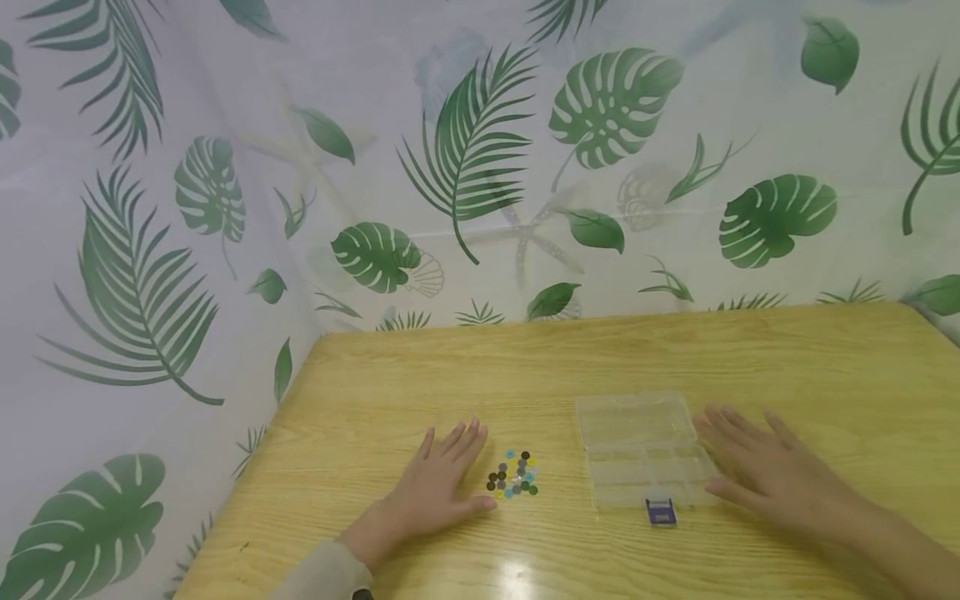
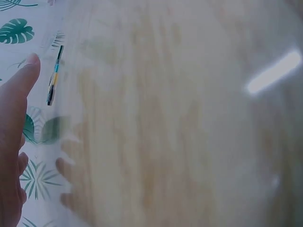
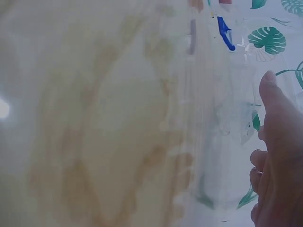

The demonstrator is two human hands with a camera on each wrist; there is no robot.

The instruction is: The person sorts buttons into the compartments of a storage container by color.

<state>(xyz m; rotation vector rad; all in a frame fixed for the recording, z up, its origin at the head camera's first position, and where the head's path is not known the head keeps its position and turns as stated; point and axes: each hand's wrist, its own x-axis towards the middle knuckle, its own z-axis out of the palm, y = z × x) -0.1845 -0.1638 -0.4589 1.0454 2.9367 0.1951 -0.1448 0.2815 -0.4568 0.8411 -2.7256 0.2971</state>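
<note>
Small round discs (image 1: 522,471) in black, grey, yellow, blue and green lie in a loose cluster on the table. Just left of them is my left hand (image 1: 435,483), fingers straight and thumb stretched toward the cluster's near edge. A clear plastic compartment box (image 1: 637,423) lies with its lid swung back, and a blue-purple latch (image 1: 661,512) is on its near side. My right hand (image 1: 776,471) is at the box's right side with straight fingers; whether it touches the box I cannot tell. Both hands hold nothing. The right wrist view shows the latch (image 3: 226,34) beyond the thumb.
The wood-grain table (image 1: 420,367) reaches back to a white sheet (image 1: 495,283) printed with green leaves, which also hangs along the left side. Light glares off the table's near edge. Bare wood separates the discs from the box.
</note>
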